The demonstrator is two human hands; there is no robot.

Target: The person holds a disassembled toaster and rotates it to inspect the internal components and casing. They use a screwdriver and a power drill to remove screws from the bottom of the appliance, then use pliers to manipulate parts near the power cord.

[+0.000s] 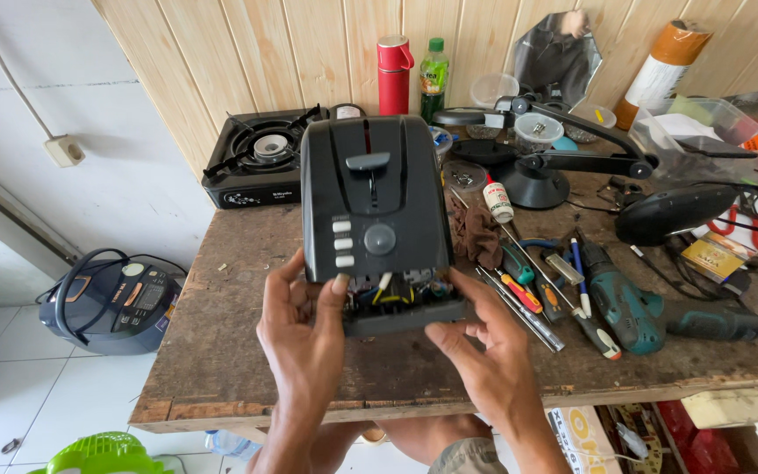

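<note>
A black toaster [375,197] is held above the wooden bench [221,351], near its front edge, with the control face turned toward the camera: a lever sits in a vertical slot at the top, a round knob below it, and three pale buttons in a column to the knob's left. The lower end of the housing is parted from the base plate [405,314], and in the gap coloured wires can be seen, yellow and white among them. The left hand [302,329] is closed on the toaster's lower left corner, the thumb laid against the housing just beside the exposed wiring. The right hand [484,351] is closed on the lower right corner, its fingers curled under and around the base plate, so that the grip of both hands is taken up by the toaster. Behind the toaster, at the back of the bench, a black single-burner gas stove [261,158] is set against the wood-panelled wall, with a red flask [394,75] and a green bottle [433,77] standing near it. To the right of the toaster a brown rag [475,233] lies on the bench, and beside it several screwdrivers [519,294] are spread out, with a teal cordless drill [651,307] just beyond them. A black desk lamp [563,158] stands further back. On the tiled floor to the left of the bench a dark rice cooker [107,303] is seen with its cord looped over it.
</note>
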